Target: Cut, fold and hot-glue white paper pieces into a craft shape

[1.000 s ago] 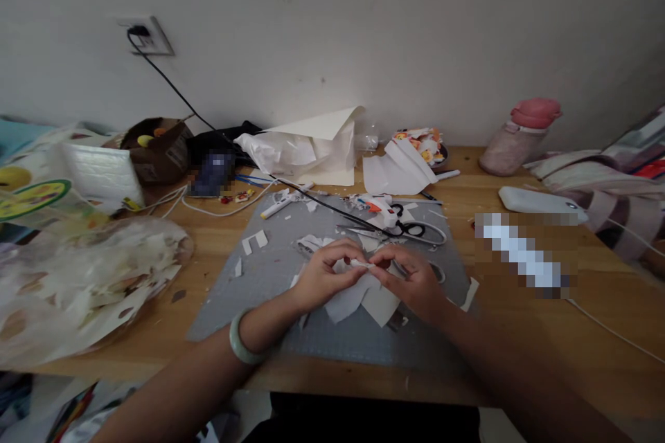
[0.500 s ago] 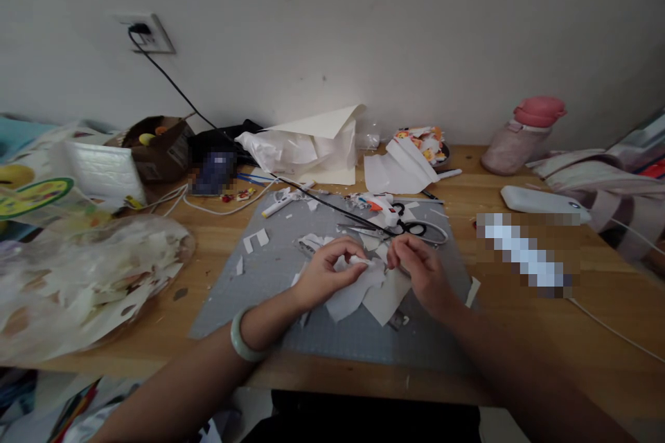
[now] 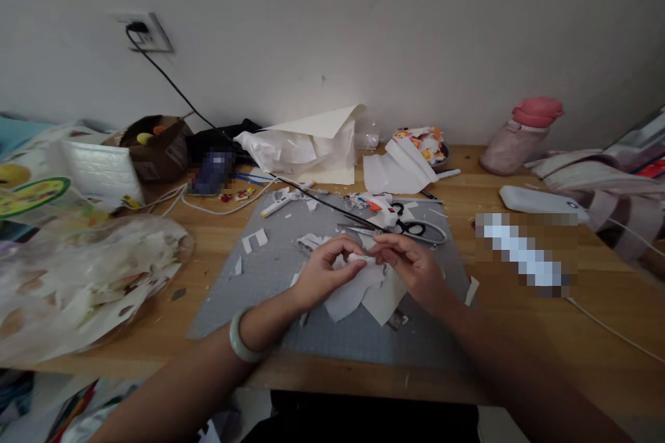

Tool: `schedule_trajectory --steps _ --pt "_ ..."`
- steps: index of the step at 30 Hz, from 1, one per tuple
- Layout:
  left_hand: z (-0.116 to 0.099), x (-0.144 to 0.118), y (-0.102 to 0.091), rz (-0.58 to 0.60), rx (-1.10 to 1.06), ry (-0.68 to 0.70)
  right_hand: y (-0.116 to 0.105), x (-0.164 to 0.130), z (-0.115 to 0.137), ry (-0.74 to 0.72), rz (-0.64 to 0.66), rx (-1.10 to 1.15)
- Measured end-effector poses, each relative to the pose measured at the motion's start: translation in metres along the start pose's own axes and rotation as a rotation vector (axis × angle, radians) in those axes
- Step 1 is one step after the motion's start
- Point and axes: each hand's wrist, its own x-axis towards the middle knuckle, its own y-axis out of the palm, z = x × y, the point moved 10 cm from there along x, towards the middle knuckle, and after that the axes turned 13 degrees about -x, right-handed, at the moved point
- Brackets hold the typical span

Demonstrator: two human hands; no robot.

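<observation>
My left hand (image 3: 330, 273), with a pale bangle (image 3: 240, 338) on its wrist, pinches a small white piece of paper (image 3: 360, 259) between thumb and forefinger. At that same piece are the closed fingertips of my right hand (image 3: 418, 270), their exact grip partly hidden. Beneath both hands lie torn white paper (image 3: 348, 299) and a cream paper scrap (image 3: 383, 301) on the grey cutting mat (image 3: 233, 311). Black-handled scissors (image 3: 414, 228) rest just beyond my fingers, beside a white glue gun (image 3: 385, 208) with an orange part.
A black cord (image 3: 322, 201) runs from the wall socket (image 3: 150, 34) across the mat. To the left sit a plastic bag of scraps (image 3: 129, 284) and a cardboard box (image 3: 161, 152). At right stand a pink-capped bottle (image 3: 514, 142) and a white device (image 3: 543, 203).
My right hand has moved left, bringing its fingertips against the small paper piece in my left hand. The left hand has stayed nearly still.
</observation>
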Motion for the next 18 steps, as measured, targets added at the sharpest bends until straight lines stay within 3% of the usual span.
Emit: schedule_trajectory --steps 4,18 --pt "0.0 0.0 0.001 0.009 0.011 0.0 0.008 -0.004 0.015 -0.145 0.045 -0.115" --pt "-0.002 0.001 -0.001 -0.02 0.019 0.014 0.0 -0.006 0.024 -0.23 -0.086 -0.231"
